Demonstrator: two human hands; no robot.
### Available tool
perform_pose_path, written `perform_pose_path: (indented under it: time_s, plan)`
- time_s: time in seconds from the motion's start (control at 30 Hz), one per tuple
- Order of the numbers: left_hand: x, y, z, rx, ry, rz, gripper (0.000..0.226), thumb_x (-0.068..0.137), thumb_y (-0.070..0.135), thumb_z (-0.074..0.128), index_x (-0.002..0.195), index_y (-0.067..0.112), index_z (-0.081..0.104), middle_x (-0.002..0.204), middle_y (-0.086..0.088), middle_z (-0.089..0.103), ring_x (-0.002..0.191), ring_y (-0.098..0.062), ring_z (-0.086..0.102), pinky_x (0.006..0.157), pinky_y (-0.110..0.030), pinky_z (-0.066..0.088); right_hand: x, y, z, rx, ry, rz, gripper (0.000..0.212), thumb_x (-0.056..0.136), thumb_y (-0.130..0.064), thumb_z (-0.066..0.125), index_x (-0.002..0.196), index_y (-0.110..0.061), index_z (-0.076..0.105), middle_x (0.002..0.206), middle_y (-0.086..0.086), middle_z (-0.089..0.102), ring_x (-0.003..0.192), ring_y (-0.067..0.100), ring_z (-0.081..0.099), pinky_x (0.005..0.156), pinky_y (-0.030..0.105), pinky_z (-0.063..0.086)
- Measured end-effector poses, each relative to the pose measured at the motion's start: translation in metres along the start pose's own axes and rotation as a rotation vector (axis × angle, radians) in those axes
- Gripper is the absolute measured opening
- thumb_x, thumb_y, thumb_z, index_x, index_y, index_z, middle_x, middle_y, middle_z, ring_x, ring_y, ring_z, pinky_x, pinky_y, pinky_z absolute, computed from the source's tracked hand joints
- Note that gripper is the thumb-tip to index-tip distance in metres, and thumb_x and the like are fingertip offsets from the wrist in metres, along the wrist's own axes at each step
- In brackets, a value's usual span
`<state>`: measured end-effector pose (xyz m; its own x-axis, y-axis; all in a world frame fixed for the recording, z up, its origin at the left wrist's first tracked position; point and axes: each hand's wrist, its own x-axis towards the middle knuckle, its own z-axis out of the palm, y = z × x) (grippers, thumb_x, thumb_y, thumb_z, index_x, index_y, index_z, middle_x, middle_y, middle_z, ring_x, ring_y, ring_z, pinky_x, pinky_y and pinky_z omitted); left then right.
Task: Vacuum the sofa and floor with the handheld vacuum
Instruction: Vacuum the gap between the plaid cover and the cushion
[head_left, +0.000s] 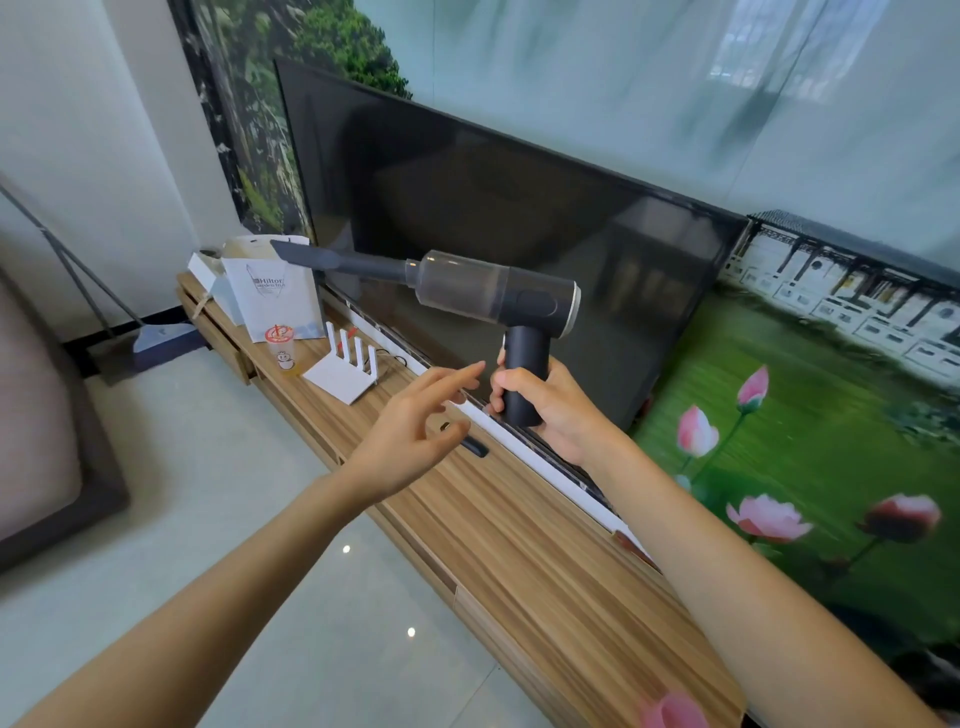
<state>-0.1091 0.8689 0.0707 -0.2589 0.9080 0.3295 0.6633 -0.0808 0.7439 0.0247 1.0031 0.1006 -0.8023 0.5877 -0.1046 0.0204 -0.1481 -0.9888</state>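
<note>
A dark grey handheld vacuum (483, 291) with a clear dust cup and a long crevice nozzle pointing left is held up in front of the TV. My right hand (550, 405) is wrapped around its upright handle. My left hand (410, 431) hovers just left of the handle, fingers spread, touching nothing. A corner of the sofa (47, 426) shows at the far left edge. The pale tiled floor (218, 509) lies between the sofa and the cabinet.
A long wooden TV cabinet (519, 561) runs diagonally, carrying a large black TV (493, 208), a white router (345, 371), a drink cup (282, 348), a paper bag (275, 291) and a small dark object (475, 447). A broom (156, 338) leans in the corner.
</note>
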Motion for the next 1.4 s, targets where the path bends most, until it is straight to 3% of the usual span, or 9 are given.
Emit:
perform_pose_path:
  time_s: [0.1, 0.27, 0.37, 0.53, 0.8, 0.97, 1.13, 1.23, 1.4]
  plan:
    - [-0.020, 0.003, 0.008, 0.003, 0.084, -0.007, 0.056, 0.092, 0.012, 0.056, 0.143, 0.029, 0.041, 0.119, 0.012, 0.054, 0.107, -0.003, 0.053, 0.091, -0.015, 0.043, 0.003, 0.002, 0.006, 0.019, -0.010, -0.024, 0.015, 0.088, -0.002, 0.058, 0.097, -0.010, 0.048, 0.070, 0.005, 0.055, 0.062, 0.015, 0.055, 0.074, 0.033, 0.050]
    - [-0.053, 0.024, 0.046, -0.117, 0.200, -0.166, 0.050, 0.092, 0.009, 0.052, 0.139, 0.023, 0.048, 0.123, 0.009, 0.057, 0.114, -0.001, 0.053, 0.094, -0.017, 0.045, 0.006, 0.001, 0.014, 0.055, -0.028, -0.007, 0.020, 0.087, -0.004, 0.061, 0.101, -0.012, 0.049, 0.065, 0.005, 0.059, 0.068, 0.018, 0.060, 0.078, 0.033, 0.055]
    - [-0.069, 0.042, 0.069, -0.489, 0.220, -0.316, 0.053, 0.088, 0.004, 0.051, 0.137, 0.025, 0.047, 0.134, 0.007, 0.056, 0.123, 0.001, 0.050, 0.099, -0.018, 0.044, 0.002, 0.006, 0.019, 0.081, -0.067, -0.039, 0.017, 0.087, -0.003, 0.061, 0.096, -0.013, 0.051, 0.064, 0.006, 0.059, 0.071, 0.023, 0.057, 0.083, 0.039, 0.052]
    - [-0.086, 0.065, 0.085, -1.002, 0.394, -0.449, 0.061, 0.078, 0.006, 0.056, 0.138, 0.013, 0.049, 0.132, 0.001, 0.060, 0.124, -0.014, 0.054, 0.106, -0.038, 0.042, -0.014, 0.024, 0.024, 0.081, -0.196, -0.060, 0.016, 0.087, -0.003, 0.061, 0.080, -0.016, 0.056, 0.064, 0.006, 0.058, 0.068, 0.023, 0.054, 0.079, 0.041, 0.047]
    - [-0.112, 0.080, 0.079, -1.451, 0.574, -0.513, 0.058, 0.079, 0.002, 0.050, 0.137, 0.000, 0.044, 0.131, -0.015, 0.059, 0.123, -0.025, 0.056, 0.106, -0.039, 0.044, -0.025, 0.050, 0.043, 0.025, -0.316, -0.054, 0.011, 0.088, -0.006, 0.062, 0.090, -0.012, 0.052, 0.065, 0.004, 0.060, 0.069, 0.019, 0.058, 0.081, 0.035, 0.051]
    - [-0.128, 0.073, 0.064, -1.559, 0.684, -0.580, 0.045, 0.089, 0.000, 0.041, 0.134, -0.002, 0.046, 0.128, -0.019, 0.060, 0.120, -0.030, 0.058, 0.109, -0.042, 0.038, -0.023, 0.063, 0.070, -0.027, -0.355, -0.075, 0.009, 0.087, -0.006, 0.063, 0.088, -0.009, 0.055, 0.068, 0.003, 0.061, 0.070, 0.016, 0.060, 0.077, 0.031, 0.053]
    - [-0.148, 0.054, 0.036, -1.591, 0.798, -0.619, 0.041, 0.091, 0.000, 0.038, 0.131, -0.003, 0.048, 0.126, -0.019, 0.061, 0.118, -0.030, 0.059, 0.106, -0.040, 0.041, -0.012, 0.078, 0.118, -0.045, -0.367, -0.081, 0.010, 0.085, -0.005, 0.065, 0.084, -0.011, 0.058, 0.073, 0.009, 0.060, 0.073, 0.021, 0.059, 0.081, 0.040, 0.053]
    - [-0.165, 0.036, 0.012, -1.601, 0.859, -0.623, 0.040, 0.092, 0.000, 0.037, 0.130, -0.002, 0.049, 0.128, -0.018, 0.061, 0.119, -0.029, 0.059, 0.106, -0.039, 0.042, 0.000, 0.088, 0.158, -0.037, -0.422, -0.072, 0.016, 0.081, -0.009, 0.064, 0.092, -0.005, 0.053, 0.072, 0.009, 0.058, 0.071, 0.020, 0.058, 0.075, 0.034, 0.052]
    - [-0.200, -0.002, -0.037, -1.582, 0.939, -0.636, 0.035, 0.092, 0.000, 0.039, 0.124, 0.000, 0.053, 0.124, -0.016, 0.064, 0.118, -0.027, 0.060, 0.106, -0.038, 0.042, 0.022, 0.109, 0.234, 0.021, -0.531, -0.002, 0.015, 0.079, -0.008, 0.064, 0.089, -0.013, 0.053, 0.070, -0.002, 0.057, 0.066, 0.016, 0.056, 0.068, 0.026, 0.050]
